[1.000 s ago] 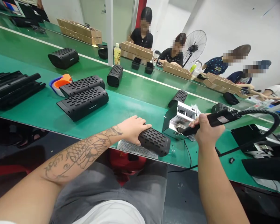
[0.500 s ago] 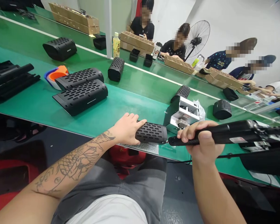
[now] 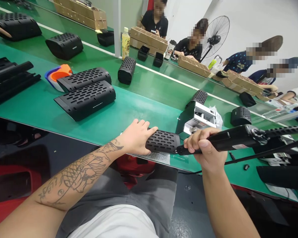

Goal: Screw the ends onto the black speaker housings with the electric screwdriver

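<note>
1. Cartons (image 3: 149, 39): we see these along the far side of the bench (image 3: 136, 105), with divided tops; their contents are too small for us to tell.
2. Black boxes (image 3: 143, 53): two stand before a carton; we cannot make out what is inside.
3. Bottle (image 3: 125, 44) and cup (image 3: 170, 49): both upright, the bottle just beside the white post (image 3: 117, 29).
4. Metal case (image 3: 197, 119): open, with fittings visible inside. It stands just beyond the right hand (image 3: 208, 150), which hides part of it from us.
5. Shell (image 3: 164, 141): slotted and black, lying at the bench's near edge, partly over a pale sheet (image 3: 164, 158).
6. Left hand: the left hand (image 3: 136, 137) clasps the shell's left end, thumb and fingers spread about it.
7. Right hand: fingers wrap firmly round the driver (image 3: 234, 137), its nose at the shell's right end; we cannot tell whether they touch.
8. Surroundings: we find two finished-looking housings (image 3: 89, 96) side by side, an orange ring (image 3: 61, 72) behind them, and black strips (image 3: 12, 81) farther left.
</note>
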Demonstrator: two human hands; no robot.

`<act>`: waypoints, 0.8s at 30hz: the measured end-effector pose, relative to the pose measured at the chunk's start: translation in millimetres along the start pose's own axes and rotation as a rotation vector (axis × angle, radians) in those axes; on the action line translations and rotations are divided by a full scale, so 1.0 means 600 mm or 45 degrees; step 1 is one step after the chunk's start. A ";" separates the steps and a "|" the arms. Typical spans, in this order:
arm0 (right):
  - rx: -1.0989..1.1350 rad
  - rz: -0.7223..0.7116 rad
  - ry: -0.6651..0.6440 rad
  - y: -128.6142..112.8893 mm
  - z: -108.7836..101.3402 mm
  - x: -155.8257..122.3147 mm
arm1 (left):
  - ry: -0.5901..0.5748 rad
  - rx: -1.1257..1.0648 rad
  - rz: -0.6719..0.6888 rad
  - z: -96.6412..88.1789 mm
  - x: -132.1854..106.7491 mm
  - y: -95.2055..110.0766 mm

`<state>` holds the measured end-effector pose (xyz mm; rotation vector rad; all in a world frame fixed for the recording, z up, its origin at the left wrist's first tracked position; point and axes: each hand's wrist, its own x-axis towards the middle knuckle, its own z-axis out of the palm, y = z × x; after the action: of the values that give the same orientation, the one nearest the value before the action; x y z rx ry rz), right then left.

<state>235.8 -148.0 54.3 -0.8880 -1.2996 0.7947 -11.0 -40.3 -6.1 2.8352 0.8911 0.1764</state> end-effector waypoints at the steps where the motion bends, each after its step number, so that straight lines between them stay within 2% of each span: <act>1: 0.007 0.006 -0.013 0.001 0.000 0.001 | 0.002 0.000 -0.002 0.000 0.000 0.000; 8: -0.004 0.019 -0.046 0.004 0.000 -0.008 | -0.009 0.038 -0.005 -0.002 -0.002 0.003; 12: -0.039 0.015 -0.015 -0.015 -0.008 -0.004 | -0.025 0.047 -0.006 -0.006 -0.002 0.005; 14: -0.075 -0.063 0.110 -0.025 -0.025 0.013 | -0.035 0.042 -0.002 -0.006 -0.002 0.010; 16: -0.195 -0.204 0.364 -0.025 -0.053 0.040 | -0.037 0.038 -0.011 -0.003 -0.002 0.020; 18: -0.345 -0.331 0.581 -0.009 -0.086 0.068 | -0.025 0.031 -0.042 0.002 -0.003 0.032; 19: -0.404 -0.375 0.636 0.004 -0.103 0.080 | -0.012 0.021 -0.059 0.005 -0.003 0.037; 22: -0.490 -0.389 0.625 0.048 -0.141 0.097 | 0.023 -0.044 -0.065 0.008 -0.009 0.037; 24: -0.505 -0.351 0.632 0.065 -0.152 0.093 | 0.052 -0.129 0.002 0.008 -0.019 0.019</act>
<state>332.6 -89.5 40.2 -1.1038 -1.1114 0.0802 -13.3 -56.6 -9.1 2.7483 0.8629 0.2726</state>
